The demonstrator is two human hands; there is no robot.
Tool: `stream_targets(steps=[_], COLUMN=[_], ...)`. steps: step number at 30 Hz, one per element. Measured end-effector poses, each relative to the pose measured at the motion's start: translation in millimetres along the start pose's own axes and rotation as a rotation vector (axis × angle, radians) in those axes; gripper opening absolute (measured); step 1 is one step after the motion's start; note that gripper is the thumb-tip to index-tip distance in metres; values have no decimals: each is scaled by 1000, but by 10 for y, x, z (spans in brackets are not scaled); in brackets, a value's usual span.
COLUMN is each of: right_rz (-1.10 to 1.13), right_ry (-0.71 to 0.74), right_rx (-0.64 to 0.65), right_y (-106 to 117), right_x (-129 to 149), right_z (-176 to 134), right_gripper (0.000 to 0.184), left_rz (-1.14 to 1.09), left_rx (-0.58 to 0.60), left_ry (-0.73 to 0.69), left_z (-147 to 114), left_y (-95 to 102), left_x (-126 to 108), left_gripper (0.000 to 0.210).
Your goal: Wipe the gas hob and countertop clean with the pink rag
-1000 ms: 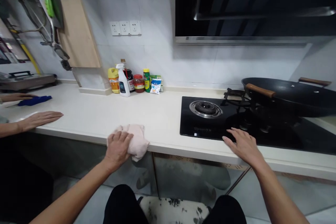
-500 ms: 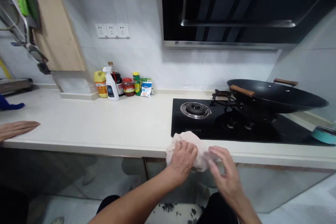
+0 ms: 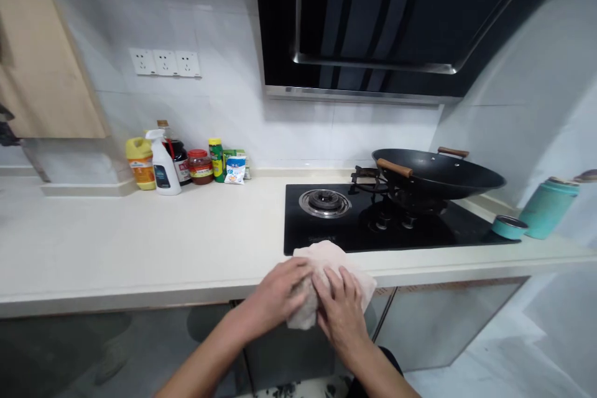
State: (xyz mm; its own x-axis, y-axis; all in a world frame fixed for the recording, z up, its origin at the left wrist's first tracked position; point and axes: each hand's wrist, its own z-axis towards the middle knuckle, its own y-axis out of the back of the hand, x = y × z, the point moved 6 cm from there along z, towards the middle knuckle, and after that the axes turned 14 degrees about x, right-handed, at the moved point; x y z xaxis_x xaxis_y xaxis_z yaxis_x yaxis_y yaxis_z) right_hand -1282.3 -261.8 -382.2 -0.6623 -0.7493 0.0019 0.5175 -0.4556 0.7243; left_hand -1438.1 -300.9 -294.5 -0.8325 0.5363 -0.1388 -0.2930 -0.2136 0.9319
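Observation:
A pale pink cloth [image 3: 326, 258] lies bunched over the front edge of the white counter [image 3: 140, 249], just in front of the black gas hob [image 3: 373, 224]. My left hand [image 3: 280, 289] grips its left side. My right hand [image 3: 342, 311] presses on it from the right, fingers spread over the fabric. Both hands touch each other on the cloth. Part of the cloth hangs below the counter edge.
A black wok [image 3: 438, 171] sits on the right burner; the left burner [image 3: 325, 202] is bare. Bottles and jars [image 3: 181, 161] line the back wall. A teal flask [image 3: 548, 208] and its lid [image 3: 509, 227] stand at the right. A range hood [image 3: 373, 18] hangs above.
The cloth slid right along the counter edge to the hob front. My right hand left the hob and came onto the cloth. The view turned right; the other person's hands left the frame.

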Motion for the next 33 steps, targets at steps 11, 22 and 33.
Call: stream_targets(steps=[11,22,33], right_rz=[-105,-98,-168], right_ry=[197,361,94], right_rx=[-56,-331,136], right_y=[-569,-56,448], right_x=[1047,194,-1988], right_z=[746,472,-389], right_gripper=[40,37,69], left_rz=[59,-49,-50], left_rx=[-240,-241,-213], left_ry=[547,691,830], left_z=[-656,-687,-708], left_y=[493,595,607], left_x=[1520,1469,1412], left_gripper=[49,46,42])
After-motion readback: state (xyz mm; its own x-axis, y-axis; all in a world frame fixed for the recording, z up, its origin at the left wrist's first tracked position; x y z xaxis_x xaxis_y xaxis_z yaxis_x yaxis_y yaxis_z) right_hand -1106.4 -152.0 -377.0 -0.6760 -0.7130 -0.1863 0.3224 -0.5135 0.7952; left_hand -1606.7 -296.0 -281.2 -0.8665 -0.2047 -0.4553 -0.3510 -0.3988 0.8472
